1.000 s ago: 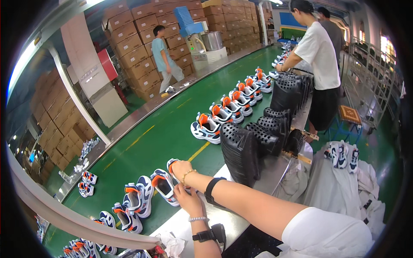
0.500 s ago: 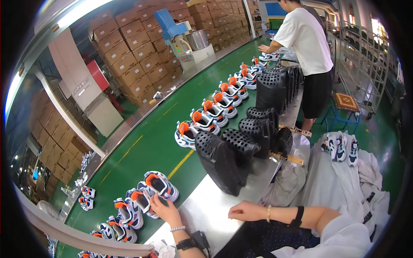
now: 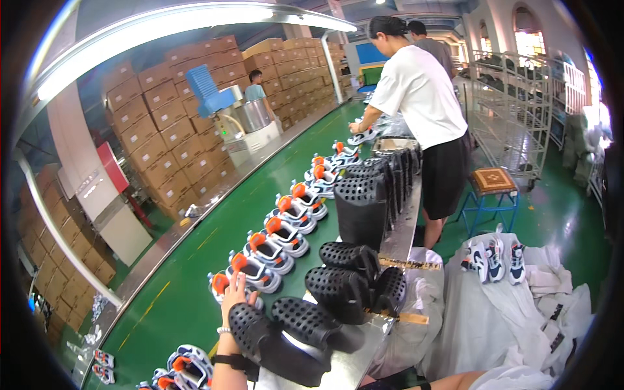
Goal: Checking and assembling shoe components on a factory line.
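The white sneaker with an orange tongue and dark trim (image 3: 224, 286) sits on the green conveyor belt (image 3: 188, 292), nearest of a long row of like shoes (image 3: 286, 227) running away up the belt in pairs. The left hand (image 3: 235, 296) reaches up onto it, fingers spread and laid over its heel end, not yet closed round anything. To do this well, the hand would best settle on the heel collar and close firmly there, since the shoe lies just beside its neighbour and a loose sweep could knock the row askew. The right hand is out of view; only a forearm (image 3: 455, 380) shows at the lower edge, so I cannot tell its state. Close by the wrist lie black perforated moulded shoe forms (image 3: 299, 322) on the steel desk (image 3: 364, 351), near enough to snag a sleeve or watch strap. Farther off, a person in a white shirt (image 3: 419, 91) works at the same line.
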The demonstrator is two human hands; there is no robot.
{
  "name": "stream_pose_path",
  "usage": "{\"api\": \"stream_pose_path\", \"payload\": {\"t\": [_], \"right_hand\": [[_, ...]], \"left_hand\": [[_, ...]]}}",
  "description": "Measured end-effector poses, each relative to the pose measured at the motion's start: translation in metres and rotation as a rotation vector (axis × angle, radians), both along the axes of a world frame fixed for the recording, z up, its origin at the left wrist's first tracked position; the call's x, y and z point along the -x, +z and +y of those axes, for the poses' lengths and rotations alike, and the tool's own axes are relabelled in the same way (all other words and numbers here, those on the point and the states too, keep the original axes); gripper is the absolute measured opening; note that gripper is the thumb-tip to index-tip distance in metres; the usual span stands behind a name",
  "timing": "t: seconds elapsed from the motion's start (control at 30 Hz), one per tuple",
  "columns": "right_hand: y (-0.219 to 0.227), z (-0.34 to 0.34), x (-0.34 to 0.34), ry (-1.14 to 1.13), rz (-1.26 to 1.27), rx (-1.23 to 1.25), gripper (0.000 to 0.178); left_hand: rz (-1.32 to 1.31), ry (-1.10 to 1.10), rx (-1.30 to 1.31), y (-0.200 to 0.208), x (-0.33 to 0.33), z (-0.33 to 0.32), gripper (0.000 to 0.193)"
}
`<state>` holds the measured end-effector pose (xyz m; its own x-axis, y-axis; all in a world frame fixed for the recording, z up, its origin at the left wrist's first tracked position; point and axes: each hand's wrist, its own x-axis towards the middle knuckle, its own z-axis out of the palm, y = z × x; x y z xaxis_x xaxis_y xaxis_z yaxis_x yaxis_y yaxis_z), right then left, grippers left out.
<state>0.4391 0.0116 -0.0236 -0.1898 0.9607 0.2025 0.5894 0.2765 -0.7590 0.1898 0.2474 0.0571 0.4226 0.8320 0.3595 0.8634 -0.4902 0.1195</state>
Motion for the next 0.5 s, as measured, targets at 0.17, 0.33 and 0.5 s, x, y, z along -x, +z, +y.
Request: {"api": "stream_pose_path", "payload": {"t": [0.17,0.33,0.5], "right_hand": [[0.015,0.028,-0.057,-0.21,-0.289,-0.095,0.023],[0.054,0.061,-0.123,-0.371,-0.547,-0.188,0.029],[0.131,0.105,-0.205,-0.491,-0.772,-0.342,0.036]], "left_hand": [[0.113,0.032,0.139,-0.035,-0.003,0.045,0.062],[0.074,0.139,0.232,-0.02,-0.005,0.017,0.034],[-0.52,-0.457,0.276,-0.05,0.081,-0.027,0.027]]}}
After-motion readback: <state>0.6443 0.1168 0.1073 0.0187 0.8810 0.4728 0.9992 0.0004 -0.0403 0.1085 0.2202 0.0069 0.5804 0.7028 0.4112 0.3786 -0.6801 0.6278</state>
